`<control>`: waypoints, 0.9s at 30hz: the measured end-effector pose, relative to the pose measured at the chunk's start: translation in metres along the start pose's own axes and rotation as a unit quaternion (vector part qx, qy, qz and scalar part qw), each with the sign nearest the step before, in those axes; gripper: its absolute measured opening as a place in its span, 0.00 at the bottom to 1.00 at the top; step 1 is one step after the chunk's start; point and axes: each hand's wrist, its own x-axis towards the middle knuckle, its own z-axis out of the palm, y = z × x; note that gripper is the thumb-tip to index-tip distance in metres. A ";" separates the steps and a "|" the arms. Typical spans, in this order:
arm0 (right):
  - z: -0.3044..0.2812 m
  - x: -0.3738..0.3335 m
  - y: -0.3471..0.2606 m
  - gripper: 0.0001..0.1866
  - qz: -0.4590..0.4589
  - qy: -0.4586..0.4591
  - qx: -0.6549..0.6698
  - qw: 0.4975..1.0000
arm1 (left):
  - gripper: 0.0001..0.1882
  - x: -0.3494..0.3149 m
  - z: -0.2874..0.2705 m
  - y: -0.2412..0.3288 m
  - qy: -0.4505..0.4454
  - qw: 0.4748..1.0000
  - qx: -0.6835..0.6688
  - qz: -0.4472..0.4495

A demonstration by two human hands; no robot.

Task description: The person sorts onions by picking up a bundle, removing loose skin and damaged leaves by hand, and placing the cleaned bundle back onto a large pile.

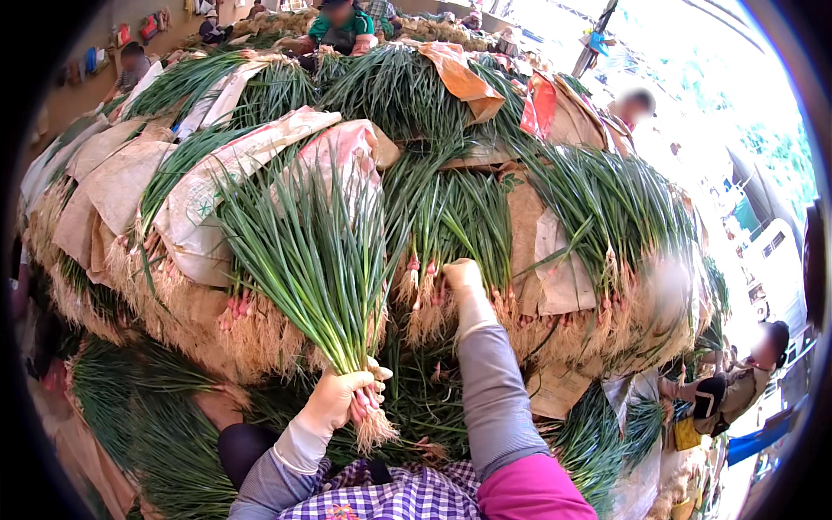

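Note:
A thick bunch of spring onions (312,264) is in my left hand (331,400), which wraps round the stems just above the pink bulbs. Its long green leaves fan up and to the left, and its pale roots hang below my fingers. My right hand (464,276) reaches forward to the heaped spring onions (477,212), its fingers curled at the stems near the bulbs. The fingertips are partly hidden, so how many stems they grip is unclear. Roots of the heaped plants point toward me.
Pale woven sacks (221,195) and a brown sack (524,234) lie among the heaped rows. More greens (165,433) lie low at left. One co-worker (737,390) sits at right; another (340,30) is across the heap. A post (594,39) stands at the back.

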 end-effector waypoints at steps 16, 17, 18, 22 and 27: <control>-0.066 -0.109 0.083 0.12 -0.065 -0.230 0.399 0.885 | 0.19 -0.012 0.002 -0.004 -0.018 0.999 -0.029 -0.012; -0.062 -0.113 0.072 0.13 -0.060 -0.234 0.402 0.883 | 0.18 -0.011 -0.002 -0.008 -0.012 0.999 -0.039 -0.021; -0.063 -0.118 0.062 0.12 -0.062 -0.262 0.388 0.882 | 0.18 -0.010 -0.004 -0.011 -0.009 0.998 -0.051 -0.028; -0.043 -0.162 0.042 0.13 -0.076 -0.320 0.326 0.886 | 0.12 -0.007 0.006 -0.012 -0.042 0.997 -0.039 -0.060; 0.008 -0.220 0.039 0.10 -0.059 -0.352 0.357 0.864 | 0.08 0.004 -0.006 -0.036 -0.080 0.995 0.009 -0.067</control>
